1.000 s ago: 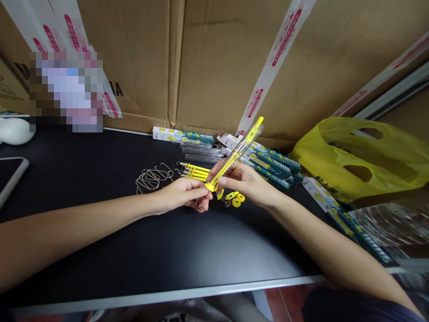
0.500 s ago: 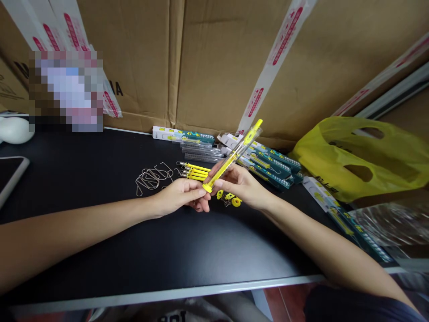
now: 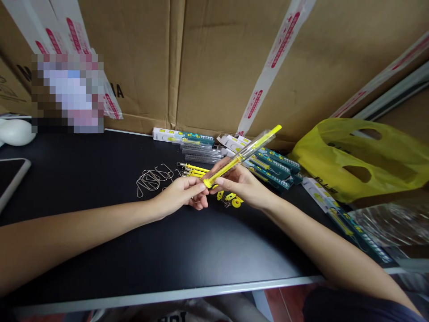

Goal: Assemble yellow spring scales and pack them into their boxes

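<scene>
A tubular spring scale (image 3: 241, 156), clear with yellow parts inside, is held tilted between both hands, its upper end pointing away to the right. My left hand (image 3: 189, 192) pinches the yellow cap at its lower end. My right hand (image 3: 241, 183) is closed around the tube just above that cap. Behind my fingers lie several yellow rods (image 3: 196, 170) with metal ends, partly hidden. Below the right hand are small yellow parts (image 3: 230, 197) with springs. Bent wire hooks (image 3: 152, 180) lie in a tangle left of the rods.
Clear tubes (image 3: 203, 154) and printed boxes (image 3: 271, 163) lie at the back of the black table (image 3: 161, 255). Another box (image 3: 345, 219) is at the right, beside a yellow plastic bag (image 3: 358, 156). Large cardboard (image 3: 208, 67) stands behind. A white-edged device (image 3: 15, 179) is far left.
The spring scale has tipped lower, its upper end swinging down to the right. Both hands keep their hold at nearly the same place.
</scene>
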Demonstrator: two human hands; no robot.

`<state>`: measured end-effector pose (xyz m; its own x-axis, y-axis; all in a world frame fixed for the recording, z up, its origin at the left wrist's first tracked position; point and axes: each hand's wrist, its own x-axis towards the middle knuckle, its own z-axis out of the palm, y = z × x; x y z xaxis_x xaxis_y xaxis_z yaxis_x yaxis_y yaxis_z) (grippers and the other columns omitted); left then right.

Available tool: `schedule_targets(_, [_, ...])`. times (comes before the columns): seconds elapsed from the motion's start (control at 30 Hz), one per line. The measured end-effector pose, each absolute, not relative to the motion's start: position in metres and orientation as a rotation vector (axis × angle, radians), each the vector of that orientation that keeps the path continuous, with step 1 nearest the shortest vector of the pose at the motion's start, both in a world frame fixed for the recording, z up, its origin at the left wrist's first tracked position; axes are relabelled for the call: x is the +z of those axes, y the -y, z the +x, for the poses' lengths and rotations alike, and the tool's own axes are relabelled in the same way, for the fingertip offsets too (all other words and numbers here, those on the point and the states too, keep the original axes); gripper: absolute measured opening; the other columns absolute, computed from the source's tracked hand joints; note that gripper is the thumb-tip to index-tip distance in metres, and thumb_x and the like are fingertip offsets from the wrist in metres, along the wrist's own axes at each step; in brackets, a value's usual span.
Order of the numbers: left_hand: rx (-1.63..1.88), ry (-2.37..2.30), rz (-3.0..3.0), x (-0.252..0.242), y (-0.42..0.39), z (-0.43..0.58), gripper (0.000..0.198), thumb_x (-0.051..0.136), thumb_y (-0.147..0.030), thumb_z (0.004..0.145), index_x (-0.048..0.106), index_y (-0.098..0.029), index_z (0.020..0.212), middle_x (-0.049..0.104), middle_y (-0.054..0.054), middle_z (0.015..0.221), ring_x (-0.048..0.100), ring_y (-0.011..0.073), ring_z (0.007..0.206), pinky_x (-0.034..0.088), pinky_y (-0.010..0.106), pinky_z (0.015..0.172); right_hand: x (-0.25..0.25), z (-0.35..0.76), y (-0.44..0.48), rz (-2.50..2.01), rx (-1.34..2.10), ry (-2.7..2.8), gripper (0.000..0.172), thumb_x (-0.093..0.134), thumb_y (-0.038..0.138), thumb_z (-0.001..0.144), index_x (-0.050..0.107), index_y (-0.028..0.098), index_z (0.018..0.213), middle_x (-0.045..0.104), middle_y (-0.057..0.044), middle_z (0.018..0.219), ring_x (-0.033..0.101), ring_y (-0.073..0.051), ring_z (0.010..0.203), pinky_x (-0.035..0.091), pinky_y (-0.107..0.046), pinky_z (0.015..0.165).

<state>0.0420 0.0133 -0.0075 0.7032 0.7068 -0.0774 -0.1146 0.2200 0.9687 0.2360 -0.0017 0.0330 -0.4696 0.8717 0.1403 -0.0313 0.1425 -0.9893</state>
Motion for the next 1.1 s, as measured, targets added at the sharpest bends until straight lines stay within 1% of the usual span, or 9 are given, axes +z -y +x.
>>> schedule_targets(0.1, [0.670, -0.632, 1.327, -0.007, -0.007, 0.044, 0.026, 0.052, -0.037, 0.089, 0.049, -0.015, 0.077, 0.063, 0.002, 0.071, 0.060, 0.0101, 0.062, 0.049, 0.027, 0.063, 0.033, 0.235, 0.006, -0.858, 1.421, 1.613, 0.025, 0.070, 0.031, 0.079, 0.053, 0.019, 0.095, 0.066, -0.003, 0.095, 0.065, -0.014, 0.085, 0.060, -0.028, 0.070])
schedule_targets(0.2, [0.793, -0.676, 1.421, -0.006, -0.001, 0.044, 0.011, 0.051, -0.027, 0.087, 0.045, -0.018, 0.084, 0.057, 0.000, 0.083, 0.061, 0.0121, 0.074, 0.051, 0.027, 0.066, 0.031, 0.235, 0.011, -0.903, 1.451, 1.595, 0.025, 0.070, 0.031, 0.079, 0.054, 0.019, 0.094, 0.065, -0.003, 0.094, 0.065, -0.013, 0.081, 0.060, -0.027, 0.070])
schedule_targets(0.27, [0.862, -0.681, 1.475, -0.006, 0.002, 0.043, 0.007, 0.050, -0.023, 0.087, 0.045, -0.020, 0.091, 0.053, 0.000, 0.089, 0.059, 0.0121, 0.079, 0.051, 0.027, 0.068, 0.027, 0.234, 0.014, -0.920, 1.480, 1.579, 0.025, 0.070, 0.032, 0.079, 0.054, 0.019, 0.094, 0.064, -0.002, 0.093, 0.064, -0.012, 0.081, 0.060, -0.027, 0.070])
schedule_targets(0.4, [0.904, -0.705, 1.638, -0.005, 0.005, 0.040, 0.019, 0.050, -0.032, 0.090, 0.046, -0.022, 0.106, 0.052, 0.003, 0.103, 0.056, 0.0133, 0.084, 0.049, 0.026, 0.068, 0.016, 0.227, 0.020, -0.927, 1.540, 1.543, 0.028, 0.072, 0.033, 0.077, 0.053, 0.019, 0.094, 0.059, -0.001, 0.090, 0.062, -0.012, 0.081, 0.061, -0.027, 0.068])
schedule_targets(0.57, [0.886, -0.701, 1.814, -0.004, 0.005, 0.039, 0.035, 0.054, -0.036, 0.089, 0.046, -0.025, 0.121, 0.050, 0.007, 0.122, 0.056, 0.0179, 0.095, 0.049, 0.029, 0.076, 0.007, 0.217, 0.026, -0.898, 1.542, 1.564, 0.027, 0.070, 0.034, 0.078, 0.052, 0.019, 0.092, 0.054, 0.000, 0.089, 0.061, -0.010, 0.077, 0.060, -0.024, 0.066])
schedule_targets(0.77, [0.914, -0.779, 1.900, -0.003, 0.006, 0.039, 0.029, 0.040, -0.038, 0.095, 0.050, -0.020, 0.115, 0.056, 0.007, 0.114, 0.054, 0.0192, 0.102, 0.043, 0.032, 0.090, 0.006, 0.216, 0.029, -0.931, 1.476, 1.664, 0.030, 0.067, 0.034, 0.081, 0.049, 0.021, 0.101, 0.058, 0.001, 0.085, 0.060, -0.010, 0.068, 0.056, -0.025, 0.064])
schedule_targets(0.87, [0.980, -0.800, 1.898, -0.003, 0.004, 0.038, 0.026, 0.037, -0.038, 0.096, 0.050, -0.019, 0.109, 0.056, 0.006, 0.109, 0.054, 0.0181, 0.101, 0.041, 0.030, 0.090, 0.004, 0.217, 0.033, -0.964, 1.342, 1.784, 0.026, 0.064, 0.032, 0.083, 0.051, 0.020, 0.103, 0.060, -0.002, 0.091, 0.060, -0.013, 0.076, 0.055, -0.029, 0.071])
schedule_targets(1.0, [0.996, -0.799, 1.912, -0.004, 0.002, 0.039, 0.024, 0.037, -0.036, 0.096, 0.051, -0.019, 0.106, 0.056, 0.004, 0.105, 0.054, 0.0168, 0.100, 0.040, 0.029, 0.090, 0.002, 0.216, 0.038, -0.942, 1.171, 1.954, 0.014, 0.059, 0.030, 0.086, 0.056, 0.020, 0.095, 0.060, -0.005, 0.098, 0.059, -0.016, 0.088, 0.054, -0.031, 0.078])
schedule_targets(1.1, [0.988, -0.798, 1.923, -0.004, 0.002, 0.040, 0.024, 0.037, -0.036, 0.096, 0.053, -0.019, 0.104, 0.057, 0.004, 0.103, 0.053, 0.0167, 0.101, 0.039, 0.029, 0.092, 0.001, 0.215, 0.037, -0.966, 1.205, 1.908, 0.016, 0.061, 0.032, 0.085, 0.056, 0.020, 0.094, 0.060, -0.004, 0.090, 0.060, -0.014, 0.077, 0.056, -0.030, 0.072])
